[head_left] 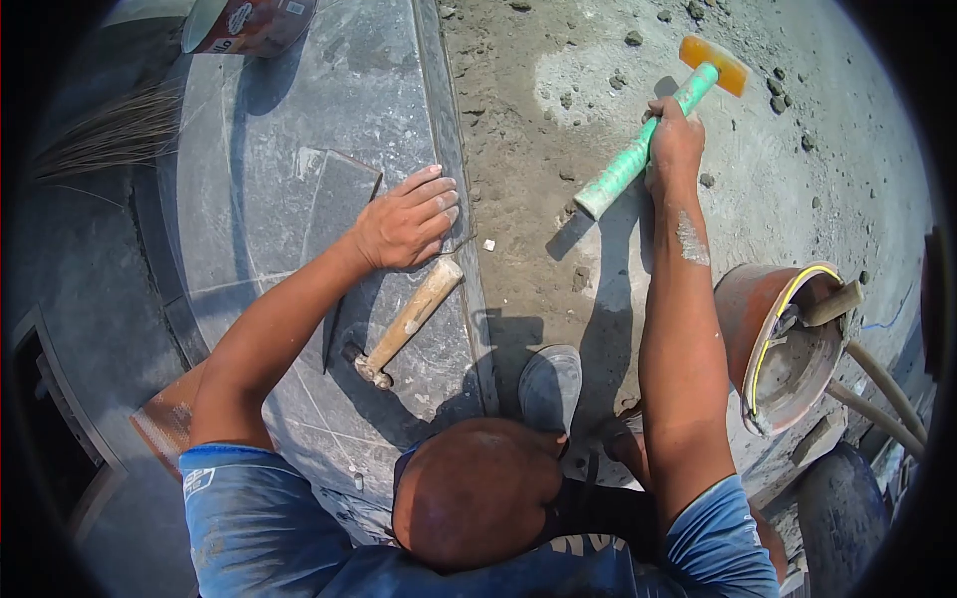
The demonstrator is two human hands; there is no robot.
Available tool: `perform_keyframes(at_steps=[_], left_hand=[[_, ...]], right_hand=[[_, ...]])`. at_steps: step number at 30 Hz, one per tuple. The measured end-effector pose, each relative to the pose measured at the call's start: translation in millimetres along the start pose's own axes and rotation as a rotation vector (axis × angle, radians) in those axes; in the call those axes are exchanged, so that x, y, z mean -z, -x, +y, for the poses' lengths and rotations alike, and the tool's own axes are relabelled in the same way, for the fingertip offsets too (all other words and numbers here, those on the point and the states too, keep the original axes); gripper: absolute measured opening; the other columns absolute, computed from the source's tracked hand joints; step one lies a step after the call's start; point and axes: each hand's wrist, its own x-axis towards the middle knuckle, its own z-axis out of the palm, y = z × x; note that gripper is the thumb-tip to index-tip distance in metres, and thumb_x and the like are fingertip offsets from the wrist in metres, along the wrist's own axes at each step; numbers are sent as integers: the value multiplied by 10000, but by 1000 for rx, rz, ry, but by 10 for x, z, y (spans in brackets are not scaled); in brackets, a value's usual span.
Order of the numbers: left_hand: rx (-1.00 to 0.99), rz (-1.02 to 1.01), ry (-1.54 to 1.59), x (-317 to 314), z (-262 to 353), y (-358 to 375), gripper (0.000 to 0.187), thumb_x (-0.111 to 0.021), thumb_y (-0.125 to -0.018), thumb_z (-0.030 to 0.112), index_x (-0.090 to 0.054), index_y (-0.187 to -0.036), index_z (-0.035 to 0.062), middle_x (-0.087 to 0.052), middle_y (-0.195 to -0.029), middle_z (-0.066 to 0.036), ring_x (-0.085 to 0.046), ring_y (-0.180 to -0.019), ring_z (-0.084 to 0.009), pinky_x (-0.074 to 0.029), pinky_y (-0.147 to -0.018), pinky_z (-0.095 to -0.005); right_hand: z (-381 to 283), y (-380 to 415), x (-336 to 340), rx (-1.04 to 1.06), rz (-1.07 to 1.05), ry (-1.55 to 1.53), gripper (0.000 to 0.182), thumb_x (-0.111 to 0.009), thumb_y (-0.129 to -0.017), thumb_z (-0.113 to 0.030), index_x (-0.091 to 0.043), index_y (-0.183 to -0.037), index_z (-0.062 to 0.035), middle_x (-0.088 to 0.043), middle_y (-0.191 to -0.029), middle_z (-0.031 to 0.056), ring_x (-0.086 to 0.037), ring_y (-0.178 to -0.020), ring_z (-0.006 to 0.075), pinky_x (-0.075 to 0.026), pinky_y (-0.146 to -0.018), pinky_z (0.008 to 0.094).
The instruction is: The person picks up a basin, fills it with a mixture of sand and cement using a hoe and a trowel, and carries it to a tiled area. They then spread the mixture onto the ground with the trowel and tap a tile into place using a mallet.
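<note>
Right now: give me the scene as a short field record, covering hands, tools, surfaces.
left hand: flat on the grey stone slab, fingers spread, holding nothing
right hand: gripped around the green handle of the rubber mallet
mallet head: orange, resting on the sandy mortar bed
nearby tool: wooden-handled hammer lying on the slab just below the left hand
slab edge: runs beside the mortar bed
bucket: rust-coloured, tilted, to the right of the right arm
shoe: at the slab edge
</note>
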Motion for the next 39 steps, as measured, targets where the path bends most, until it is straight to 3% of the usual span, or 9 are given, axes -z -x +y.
perform_keyframes(at_steps=[2,8,17,24,28,33,36,38,39], left_hand=[[2,12,37,4,10,3,329,-617,-649,168,-569,-926,-3,-571,-1048,-156,-512,-1128,-320,-314,-1070,-485],[-32,20,61,-7,-7,29,318,-626,-659,153,-566,-932,2,-566,-1048,-155,-511,-1126,-327,-315,-1064,-506],[-33,33,52,-70,-33,97,278,-613,-730,174,-569,-945,4,-561,-1053,-147,-494,-1146,-320,-295,-1080,-493],[29,142,3,-37,-3,31,274,-566,-812,260,-572,-888,-3,-570,-991,-153,-511,-1103,-312,-278,-1091,-473],[75,-22,-79,127,-276,-253,389,-517,-863,372,-601,-757,6,-577,-805,-117,-532,-1032,-276,-231,-1113,-458],[369,-373,-357,468,-933,-783,553,-423,-887,496,-690,-835,14,-640,-976,-114,-509,-1119,-253,-157,-1133,-442],[505,-531,-492,649,-1270,-1108,566,-401,-887,520,-673,-1048,51,-597,-1189,-107,-436,-1237,-228,-87,-1143,-444],[613,-592,-702,620,-1452,-1253,561,-407,-889,512,-582,-1221,96,-488,-1350,-92,-324,-1339,-207,-22,-1142,-463],[610,-596,-691,561,-1508,-1257,561,-407,-889,512,-582,-1221,96,-488,-1350,-92,-324,-1339,-207,-22,-1142,-463]], right_hand=[[-94,-287,204,-130,-157,-38,197,-598,-752,-194,-549,-731,-4,-535,-646,56,-476,-524,153,-380,-521,297],[84,-632,520,-19,-269,360,228,-606,-755,-248,-594,-736,-21,-543,-650,62,-472,-528,163,-367,-531,312],[413,-759,708,82,-151,873,448,-545,-827,-375,-613,-899,63,-602,-743,123,-561,-645,205,-432,-611,350],[474,-691,666,52,-142,720,453,-605,-821,-333,-604,-949,101,-645,-807,186,-631,-710,264,-479,-651,372],[394,-459,695,58,-134,686,529,-601,-851,-380,-588,-1063,105,-648,-828,187,-630,-723,258,-480,-668,357],[428,-243,797,86,-111,630,562,-563,-892,-408,-555,-1134,99,-634,-882,157,-581,-693,173,-460,-615,288],[543,-180,891,173,-87,680,595,-558,-895,-415,-518,-1191,99,-627,-945,183,-590,-732,181,-463,-639,298],[277,100,828,117,-115,676,582,-538,-901,-400,-505,-1210,92,-600,-1061,287,-608,-968,341,-455,-847,371],[225,190,828,109,-116,684,582,-538,-901,-400,-505,-1210,92,-600,-1061,287,-608,-968,341,-455,-847,371]])
